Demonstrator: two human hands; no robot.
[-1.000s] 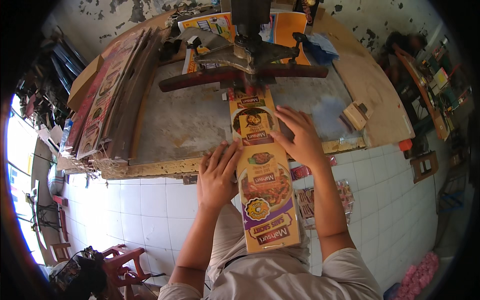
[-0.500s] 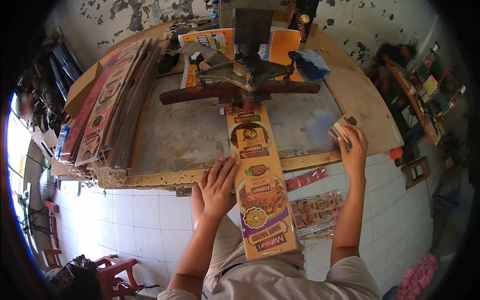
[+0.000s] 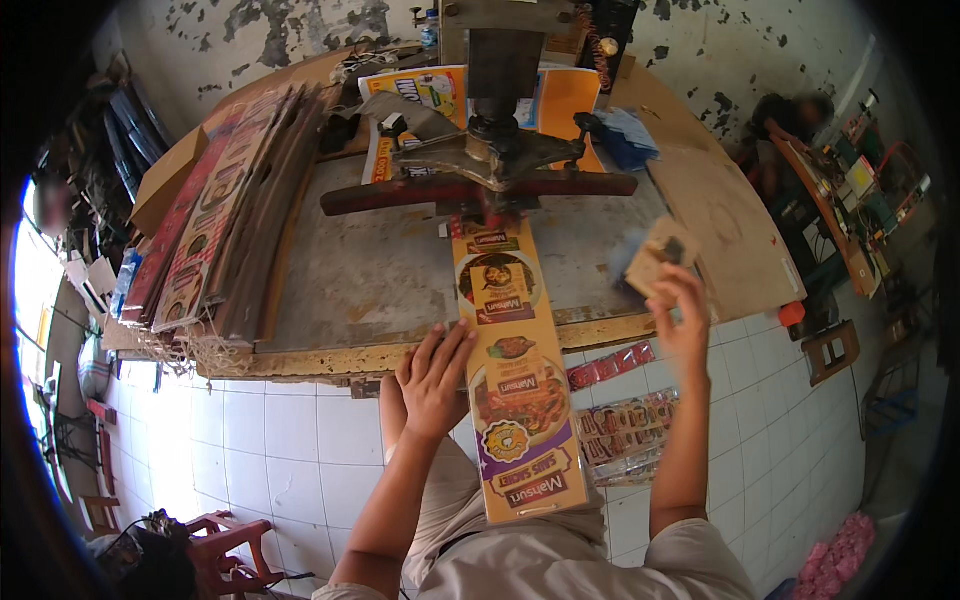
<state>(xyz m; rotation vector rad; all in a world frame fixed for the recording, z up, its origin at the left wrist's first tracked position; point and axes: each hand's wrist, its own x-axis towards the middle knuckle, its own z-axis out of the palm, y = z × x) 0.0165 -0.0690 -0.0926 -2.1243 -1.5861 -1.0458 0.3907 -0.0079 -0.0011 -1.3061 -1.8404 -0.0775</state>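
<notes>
1. The left hand [image 3: 435, 378] lies flat with fingers spread, pressing the left edge of the long printed cardboard strip [image 3: 510, 370]. This likely keeps the strip square and still while its far end sits under the press.
2. The strip runs from the person's lap, over the table's front edge, to the foot of the iron press [image 3: 490, 165]. It is stiff, glossy card, orange and purple, printed with round food pictures.
3. The right hand [image 3: 685, 325] is raised off to the right, well apart from the left, its fingers closed on a small brown card piece [image 3: 660, 258]. The piece is blurred, so I cannot tell its exact shape. It may be a cut-out or a scrap.
4. The press has a dark red crossbar and a heavy metal column. It stands upright at the middle of the worktable [image 3: 380, 290].
5. The tabletop is worn, grey and stained, with a chipped wooden front rim.
6. A stack of similar long strips [image 3: 215, 240] lies flat along the table's left side, tilted slightly and bound with frayed string.
7. More printed sheets [image 3: 625, 430] lie on the white tiled floor.
</notes>
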